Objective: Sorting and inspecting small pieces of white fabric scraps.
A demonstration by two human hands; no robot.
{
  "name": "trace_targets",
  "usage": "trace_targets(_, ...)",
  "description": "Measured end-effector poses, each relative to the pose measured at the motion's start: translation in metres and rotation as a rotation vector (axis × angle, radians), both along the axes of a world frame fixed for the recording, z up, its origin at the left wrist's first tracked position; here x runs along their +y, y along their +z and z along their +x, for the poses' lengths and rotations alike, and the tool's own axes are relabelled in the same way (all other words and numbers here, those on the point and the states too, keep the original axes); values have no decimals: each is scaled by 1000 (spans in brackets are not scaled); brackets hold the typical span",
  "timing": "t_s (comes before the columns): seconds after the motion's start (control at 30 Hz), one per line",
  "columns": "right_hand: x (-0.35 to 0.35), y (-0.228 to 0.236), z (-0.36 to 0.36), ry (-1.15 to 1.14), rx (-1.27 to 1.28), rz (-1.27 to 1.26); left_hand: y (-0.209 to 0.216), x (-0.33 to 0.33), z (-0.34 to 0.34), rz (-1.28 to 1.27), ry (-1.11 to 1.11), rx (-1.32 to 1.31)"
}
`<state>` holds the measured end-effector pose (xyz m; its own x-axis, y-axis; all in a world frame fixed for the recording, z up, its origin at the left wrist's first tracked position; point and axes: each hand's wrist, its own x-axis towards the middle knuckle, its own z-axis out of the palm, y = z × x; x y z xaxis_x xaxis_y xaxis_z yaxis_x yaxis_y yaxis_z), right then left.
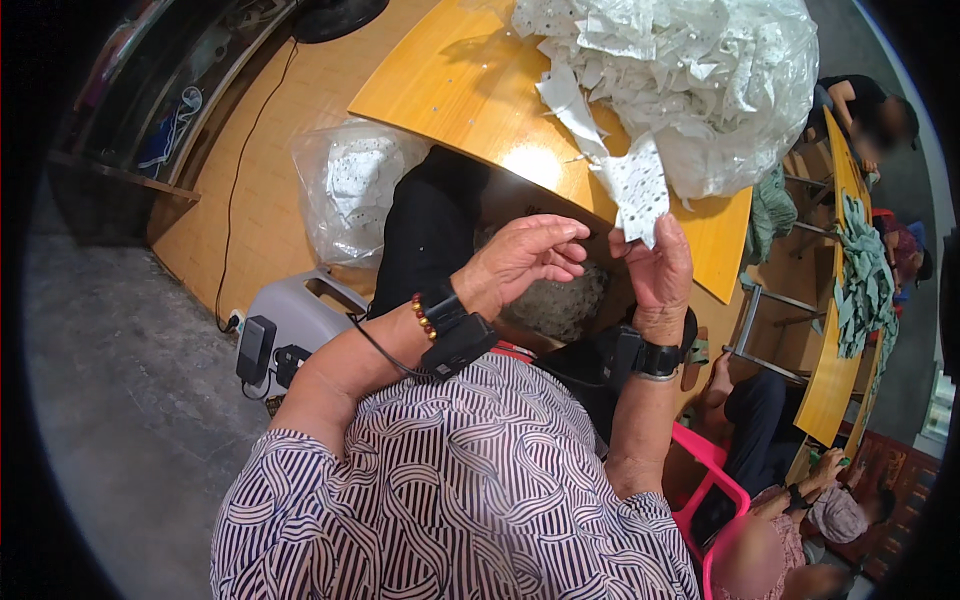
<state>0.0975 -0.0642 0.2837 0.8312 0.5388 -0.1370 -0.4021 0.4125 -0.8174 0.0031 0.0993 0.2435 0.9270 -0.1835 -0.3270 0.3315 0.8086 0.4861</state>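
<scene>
My right hand (pixel 660 270) pinches the lower end of a white strip (pixel 642 190) dotted with small holes, between thumb and fingers. The strip hangs over the front edge of the yellow table (pixel 470 90). A second white piece (pixel 574 108) lies on the tabletop and reaches up to the strip. My left hand (pixel 525 258) is off to the left of the strip, its fingers loosely bent and apart, with nothing visible in it. Behind the strip, a large clear plastic bag (pixel 700 80) is heaped with similar white perforated pieces.
Another clear bag of white material (pixel 355 185) stands left of my legs, by a grey plastic stool (pixel 295 310). A pink chair (pixel 712 480) is at my right. Other people sit along a long table (pixel 838 370) bearing green cloth pieces (pixel 865 275). A black cable (pixel 240 160) crosses the floor.
</scene>
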Motion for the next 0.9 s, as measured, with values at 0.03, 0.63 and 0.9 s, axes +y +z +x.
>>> trace_targets(0.03,-3,-6,-7,-3,12,-2,-5,-6,0,-60,-10,23)
trace_targets(0.63,-20,-38,-50,-100,-326,-620,-40,-16,11,-311,234,70)
trace_targets(0.9,18,-25,-52,19,-941,-857,-18,-24,5,-352,216,31)
